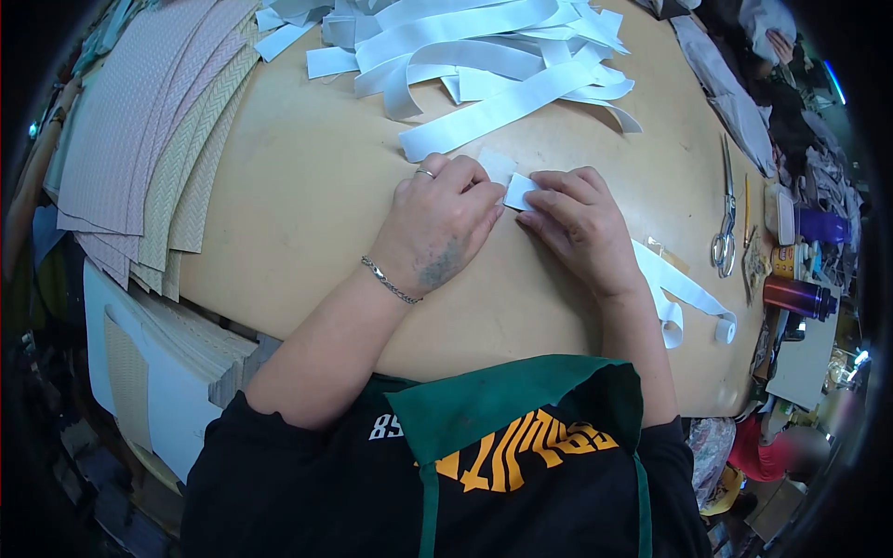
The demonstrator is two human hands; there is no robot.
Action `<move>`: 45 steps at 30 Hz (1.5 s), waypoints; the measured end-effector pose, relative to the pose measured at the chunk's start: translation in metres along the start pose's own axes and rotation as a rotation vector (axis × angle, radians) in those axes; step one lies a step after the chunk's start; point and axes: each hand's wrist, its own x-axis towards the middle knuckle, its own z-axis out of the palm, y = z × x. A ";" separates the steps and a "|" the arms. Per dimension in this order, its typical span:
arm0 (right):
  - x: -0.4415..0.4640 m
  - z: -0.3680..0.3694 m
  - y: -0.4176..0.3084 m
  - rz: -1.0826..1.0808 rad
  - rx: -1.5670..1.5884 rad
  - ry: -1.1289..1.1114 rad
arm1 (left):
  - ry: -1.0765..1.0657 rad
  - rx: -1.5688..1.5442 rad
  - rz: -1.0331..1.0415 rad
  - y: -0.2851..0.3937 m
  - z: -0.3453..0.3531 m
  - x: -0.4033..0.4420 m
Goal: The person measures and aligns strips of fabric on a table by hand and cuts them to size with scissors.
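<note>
Between the thumb and fingers of my right hand point(579, 221) is a small white strip piece point(521, 191), its short end pointing left. My left hand point(449, 216), with a ring and a chain bracelet, is closed, its fingertips meeting the left edge of that piece; what they pinch is hidden. A pale, see-through square point(498, 166) shows just beyond the left fingertips, and I cannot tell whether it is held or lies on the table. Beyond my hands is a heap of white fabric-like strips point(493, 56). Another white strip point(684, 284) with curled ends lies beside my right forearm.
Patterned sheets point(149, 121) are stacked along the left of the table point(298, 232). Scissors point(724, 223) and a yellow pencil point(747, 209) lie at the right, near a dark flask point(798, 298). Dark and grey cloth point(726, 84) lines the far right edge.
</note>
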 end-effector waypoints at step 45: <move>-0.005 0.021 0.004 -0.093 -0.125 0.220 | 0.002 0.076 0.069 0.002 0.006 0.003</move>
